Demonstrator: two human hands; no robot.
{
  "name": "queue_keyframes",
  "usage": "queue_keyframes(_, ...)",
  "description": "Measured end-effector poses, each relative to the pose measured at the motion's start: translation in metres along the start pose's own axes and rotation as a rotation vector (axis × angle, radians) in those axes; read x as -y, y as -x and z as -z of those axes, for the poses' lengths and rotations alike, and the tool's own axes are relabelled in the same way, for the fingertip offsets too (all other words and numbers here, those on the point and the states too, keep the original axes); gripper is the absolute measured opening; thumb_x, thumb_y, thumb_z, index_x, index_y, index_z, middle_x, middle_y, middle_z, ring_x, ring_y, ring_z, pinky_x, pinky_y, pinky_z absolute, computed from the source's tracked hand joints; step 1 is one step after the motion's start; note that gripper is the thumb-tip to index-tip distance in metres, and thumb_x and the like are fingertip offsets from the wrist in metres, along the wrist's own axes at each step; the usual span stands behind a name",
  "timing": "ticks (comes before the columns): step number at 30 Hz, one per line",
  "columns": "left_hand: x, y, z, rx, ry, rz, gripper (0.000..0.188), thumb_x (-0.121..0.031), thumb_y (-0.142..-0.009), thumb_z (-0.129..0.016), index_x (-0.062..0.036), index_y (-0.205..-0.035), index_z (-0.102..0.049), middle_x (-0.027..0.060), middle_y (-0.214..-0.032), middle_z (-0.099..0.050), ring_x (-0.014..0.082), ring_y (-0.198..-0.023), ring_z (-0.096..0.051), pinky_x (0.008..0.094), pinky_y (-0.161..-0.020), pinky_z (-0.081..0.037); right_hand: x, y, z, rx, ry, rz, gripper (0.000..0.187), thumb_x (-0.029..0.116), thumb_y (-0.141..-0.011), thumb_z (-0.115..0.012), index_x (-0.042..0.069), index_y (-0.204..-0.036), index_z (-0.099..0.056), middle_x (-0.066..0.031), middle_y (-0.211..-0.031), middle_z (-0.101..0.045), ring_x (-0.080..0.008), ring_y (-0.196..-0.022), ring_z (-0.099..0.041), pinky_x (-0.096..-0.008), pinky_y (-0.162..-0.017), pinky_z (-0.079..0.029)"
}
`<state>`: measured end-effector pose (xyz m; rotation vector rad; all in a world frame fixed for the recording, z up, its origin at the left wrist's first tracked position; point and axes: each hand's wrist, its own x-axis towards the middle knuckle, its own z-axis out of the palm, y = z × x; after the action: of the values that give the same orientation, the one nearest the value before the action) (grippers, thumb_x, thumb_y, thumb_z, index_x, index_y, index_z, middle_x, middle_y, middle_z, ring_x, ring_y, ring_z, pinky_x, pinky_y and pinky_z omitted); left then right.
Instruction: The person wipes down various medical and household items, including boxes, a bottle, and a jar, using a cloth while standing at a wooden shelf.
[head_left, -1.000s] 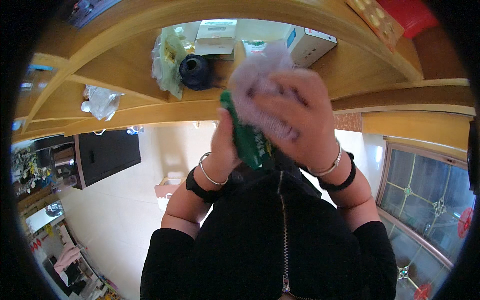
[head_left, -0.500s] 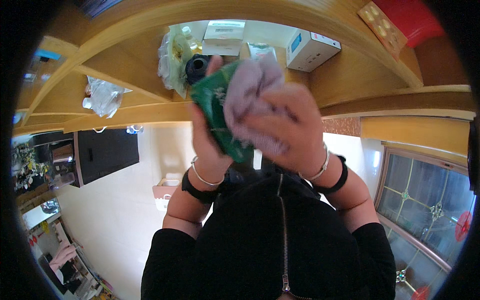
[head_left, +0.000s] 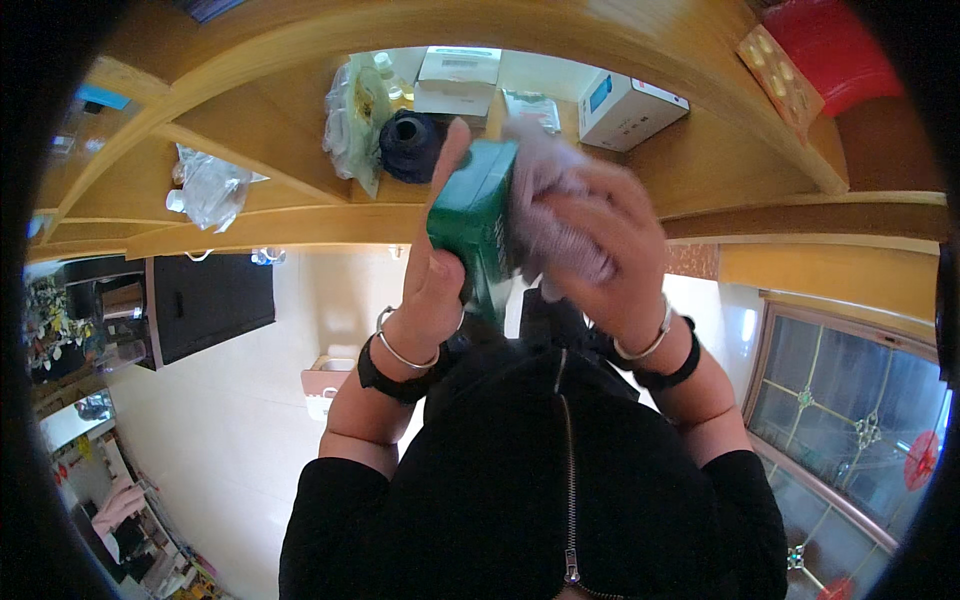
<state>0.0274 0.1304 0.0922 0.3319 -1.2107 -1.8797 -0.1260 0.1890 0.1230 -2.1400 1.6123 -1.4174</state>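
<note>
In front of the shelf, my left hand (head_left: 432,285) grips a green box (head_left: 470,205) by its left side and lower edge, the box tilted so its narrow side shows. My right hand (head_left: 620,245) is closed round a crumpled greyish-mauve cloth (head_left: 550,205), which lies against the box's right-hand face. The cloth and right fingers are a little blurred. Beyond the box, a dark blue round container (head_left: 408,150) with an open neck stands on the shelf.
On the wooden shelf (head_left: 730,150) are a white box (head_left: 632,112), a white carton (head_left: 456,85), a small flat packet (head_left: 532,108) and a plastic bag (head_left: 352,130). Another clear bag (head_left: 212,190) lies in the left compartment. The shelf's curved front edge runs close above my hands.
The green box has turned from showing its broad face to showing its narrow side. My hands have shifted slightly right, and the cloth has moved from over the front to the right-hand face.
</note>
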Motion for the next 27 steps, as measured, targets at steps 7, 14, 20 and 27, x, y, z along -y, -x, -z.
queue_keyframes(7, 0.01, 0.0, 0.03, 0.101, -0.561, -0.188, 0.102, -0.063, -0.075, -0.058, -0.0019, -0.143, -0.014, 0.0197, -0.139, -0.034, 0.0344, -0.126, -0.038, 0.0441, -0.103, -0.033, 0.023, -0.005, 0.015, -0.024, -0.036, 0.183, 0.036, 0.011, -0.059, -0.074, 0.017, -0.094, -0.068, -0.0073, -0.104, -0.058, -0.0268, -0.091, -0.057, -0.0365, -0.075, -0.045)
queue_keyframes(14, -0.005, -0.002, 0.023, 0.236, -0.888, -0.345, 0.111, -0.047, -0.068, -0.075, -0.0023, -0.145, -0.009, 0.0239, -0.136, -0.032, 0.0373, -0.125, -0.036, 0.0437, -0.102, -0.03, -0.006, -0.035, 0.034, 0.092, 0.095, 0.162, 0.036, 0.01, -0.06, -0.069, 0.02, -0.095, -0.068, -0.0044, -0.105, -0.06, -0.0258, -0.093, -0.058, -0.0375, -0.081, -0.046)
queue_keyframes(20, 0.0, -0.006, 0.028, 0.264, -0.696, -0.332, 0.122, -0.044, -0.064, -0.079, -0.0048, -0.145, 0.004, 0.0233, -0.134, -0.036, 0.0362, -0.121, -0.041, 0.0444, -0.099, -0.034, 0.011, -0.031, 0.041, 0.212, 0.068, 0.228, 0.029, 0.011, -0.062, -0.069, 0.016, -0.091, -0.066, -0.0025, -0.105, -0.062, -0.0251, -0.096, -0.059, -0.0381, -0.08, -0.046)
queue_keyframes(27, -0.024, -0.006, 0.013, 0.38, -0.517, -0.325, 0.139, -0.047, -0.052, -0.085, -0.0044, -0.143, 0.012, 0.0215, -0.129, -0.043, 0.0365, -0.118, -0.045, 0.0458, -0.099, -0.036, -0.008, -0.027, 0.032, 0.142, -0.024, 0.055, 0.031, 0.009, -0.066, -0.066, 0.01, -0.098, -0.065, -0.0113, -0.112, -0.059, -0.0303, -0.1, -0.057, -0.0385, -0.084, -0.046)
